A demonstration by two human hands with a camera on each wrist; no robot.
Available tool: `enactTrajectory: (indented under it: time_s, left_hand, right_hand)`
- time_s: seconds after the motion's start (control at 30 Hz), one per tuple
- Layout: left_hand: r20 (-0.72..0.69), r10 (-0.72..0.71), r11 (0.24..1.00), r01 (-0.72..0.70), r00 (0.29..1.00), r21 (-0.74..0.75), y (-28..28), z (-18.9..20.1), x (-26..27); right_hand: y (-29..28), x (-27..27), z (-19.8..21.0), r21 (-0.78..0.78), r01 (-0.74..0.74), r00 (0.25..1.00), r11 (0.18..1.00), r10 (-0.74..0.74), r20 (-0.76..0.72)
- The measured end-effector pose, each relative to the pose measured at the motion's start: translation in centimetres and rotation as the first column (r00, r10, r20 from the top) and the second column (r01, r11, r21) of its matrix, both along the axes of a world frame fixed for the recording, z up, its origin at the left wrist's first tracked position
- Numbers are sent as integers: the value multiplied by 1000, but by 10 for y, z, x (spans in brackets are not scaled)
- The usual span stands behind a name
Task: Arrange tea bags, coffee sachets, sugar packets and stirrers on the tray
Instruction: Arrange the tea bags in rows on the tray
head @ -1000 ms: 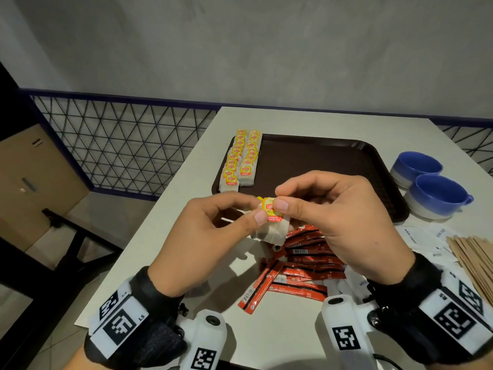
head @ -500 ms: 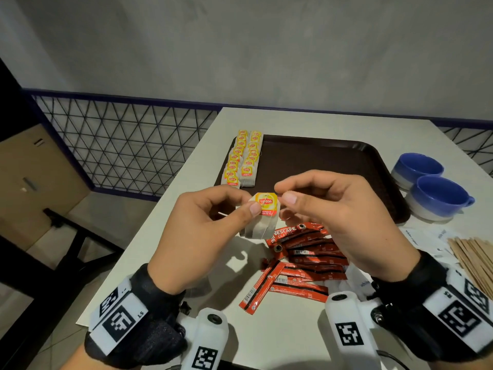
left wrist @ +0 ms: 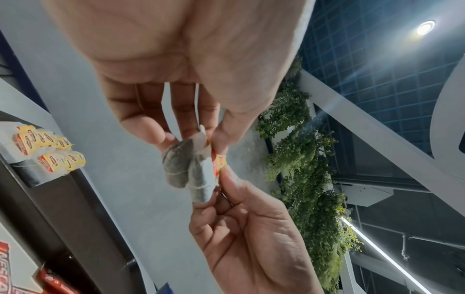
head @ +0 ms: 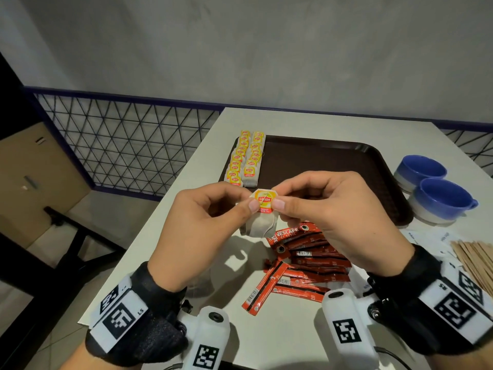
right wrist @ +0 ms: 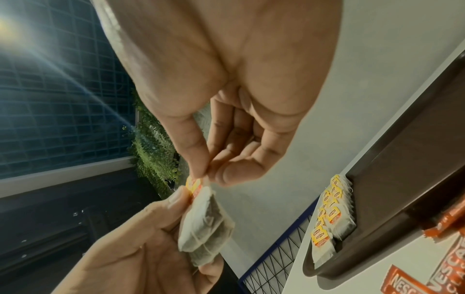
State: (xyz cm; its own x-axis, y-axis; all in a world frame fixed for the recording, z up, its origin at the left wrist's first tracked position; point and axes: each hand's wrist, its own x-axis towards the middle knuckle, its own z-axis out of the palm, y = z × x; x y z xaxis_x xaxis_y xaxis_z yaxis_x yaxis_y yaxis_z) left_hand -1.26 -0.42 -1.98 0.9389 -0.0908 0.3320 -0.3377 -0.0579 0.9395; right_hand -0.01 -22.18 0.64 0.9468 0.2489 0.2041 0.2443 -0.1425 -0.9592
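Both hands hold one tea bag (head: 261, 224) in the air above the table's front half. My left hand (head: 246, 202) pinches the left edge of its yellow tag (head: 264, 201), and my right hand (head: 277, 200) pinches the right edge. The pouch (left wrist: 187, 173) (right wrist: 205, 226) hangs below the tag. Two rows of tea bags (head: 245, 158) lie along the left side of the brown tray (head: 333, 161). Red coffee sachets (head: 301, 263) lie loose on the table under my hands. White sugar packets (head: 424, 237) and wooden stirrers (head: 477, 259) sit at the right.
Two blue cups (head: 437, 193) stand right of the tray. The table's left edge (head: 160, 209) drops to a floor beside a wire mesh railing (head: 125, 140). Most of the tray floor is bare brown.
Both hands have lifted the tea bag slightly and turned its tag to face the head camera. The right thumb now pinches the tag's right edge.
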Motion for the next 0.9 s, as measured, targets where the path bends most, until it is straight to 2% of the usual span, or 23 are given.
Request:
enactTrajectory:
  time_s: [0.37, 0.47, 0.57, 0.77, 0.9]
  left_hand:
    - [24, 52, 999, -52, 998, 12, 7, 2, 9]
    - [37, 138, 989, -140, 990, 47, 21, 3, 19]
    - [-7, 200, 979, -200, 980, 30, 44, -5, 37]
    - [-89, 236, 969, -241, 968, -51, 67, -12, 74]
    - [-109, 217, 970, -227, 970, -90, 68, -9, 94]
  right_hand:
    - [9, 20, 2, 7, -7, 1000, 1000, 7, -4]
    - [10, 37, 8, 11, 44, 999, 999, -43, -22]
    - [11, 61, 11, 101, 105, 991, 989, -95, -99]
    - [18, 119, -6, -56, 149, 961, 987, -158, -225]
    - [31, 144, -19, -197, 64, 945, 978, -123, -303]
